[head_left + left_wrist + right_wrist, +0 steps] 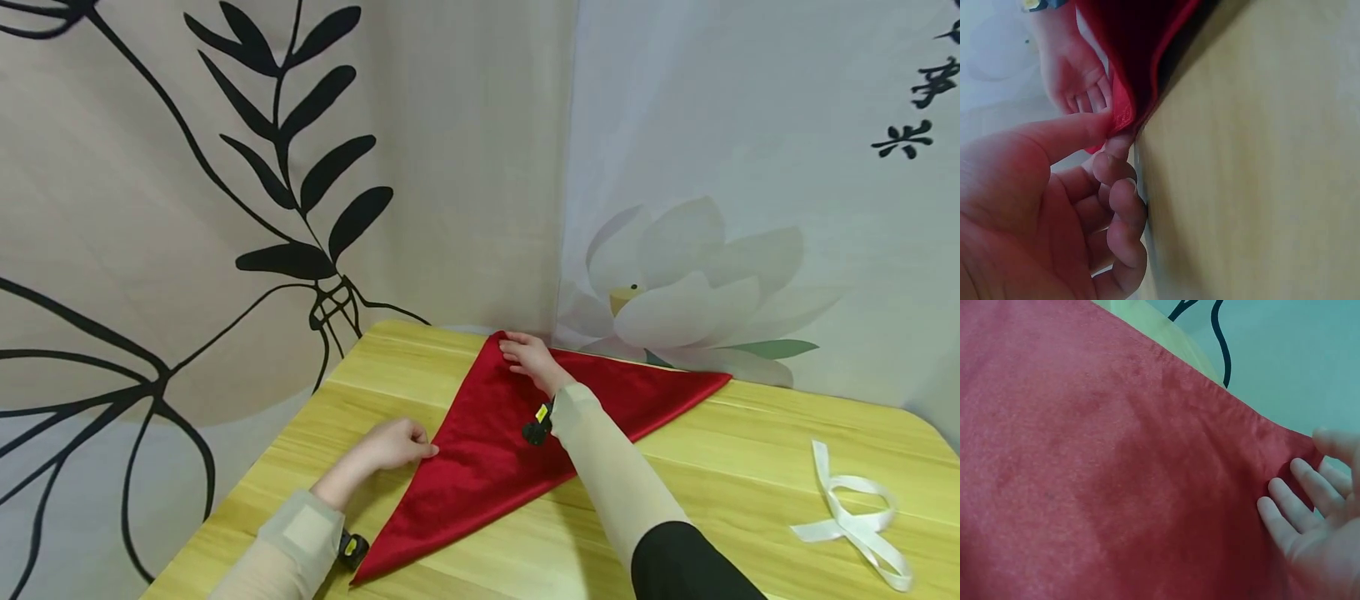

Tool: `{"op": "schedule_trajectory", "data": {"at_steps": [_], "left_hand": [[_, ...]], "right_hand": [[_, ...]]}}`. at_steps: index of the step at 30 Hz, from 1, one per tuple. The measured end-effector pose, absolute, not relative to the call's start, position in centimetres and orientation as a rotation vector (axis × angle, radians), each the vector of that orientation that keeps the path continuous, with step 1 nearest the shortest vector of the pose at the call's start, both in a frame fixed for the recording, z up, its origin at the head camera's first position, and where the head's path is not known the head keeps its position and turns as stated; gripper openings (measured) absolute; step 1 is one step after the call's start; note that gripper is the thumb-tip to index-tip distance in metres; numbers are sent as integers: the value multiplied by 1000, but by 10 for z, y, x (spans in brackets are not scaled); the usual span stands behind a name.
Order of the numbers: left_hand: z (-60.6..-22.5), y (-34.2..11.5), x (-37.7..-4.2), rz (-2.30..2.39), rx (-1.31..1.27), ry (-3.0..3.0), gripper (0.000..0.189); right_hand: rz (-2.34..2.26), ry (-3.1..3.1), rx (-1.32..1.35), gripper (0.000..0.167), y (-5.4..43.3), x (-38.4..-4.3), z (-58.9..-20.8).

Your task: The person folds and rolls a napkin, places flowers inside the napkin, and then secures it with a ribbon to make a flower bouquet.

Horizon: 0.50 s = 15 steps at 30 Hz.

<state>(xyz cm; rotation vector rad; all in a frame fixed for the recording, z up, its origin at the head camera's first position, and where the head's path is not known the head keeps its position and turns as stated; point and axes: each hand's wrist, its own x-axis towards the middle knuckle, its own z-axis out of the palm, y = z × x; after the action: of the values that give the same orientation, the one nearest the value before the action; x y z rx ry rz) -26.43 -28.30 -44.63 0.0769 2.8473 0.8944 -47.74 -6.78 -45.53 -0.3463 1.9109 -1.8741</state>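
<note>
A shiny red cloth (480, 475) lies in a triangle on the wooden table, its long edge toward the near right. My left hand (393, 443) pinches the cloth's left edge about midway. Thumb and index finger meet on the hem in the left wrist view, where the cloth (1129, 69) shows two layers and the other fingers curl loosely. At the far corner, my right hand (531, 358) holds the cloth near its tip. In the right wrist view, the right hand's fingers (1297, 512) spread over the cloth, with part of the grip hidden.
A white ribbon (855, 525) lies looped on the right side of the yellowish wooden table (720, 475). Behind the table's far edge hangs a curtain (465, 167) printed with black leaves and a pale flower. A small black camera (537, 427) sits at my right wrist.
</note>
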Motion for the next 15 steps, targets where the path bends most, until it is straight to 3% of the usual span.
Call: {"op": "schedule_trajectory", "data": {"at_steps": [15], "left_hand": [[-446, -282, -260, 810, 93, 2878, 43]], "right_hand": [[-1797, 1950, -305, 59, -71, -478, -460]]}}
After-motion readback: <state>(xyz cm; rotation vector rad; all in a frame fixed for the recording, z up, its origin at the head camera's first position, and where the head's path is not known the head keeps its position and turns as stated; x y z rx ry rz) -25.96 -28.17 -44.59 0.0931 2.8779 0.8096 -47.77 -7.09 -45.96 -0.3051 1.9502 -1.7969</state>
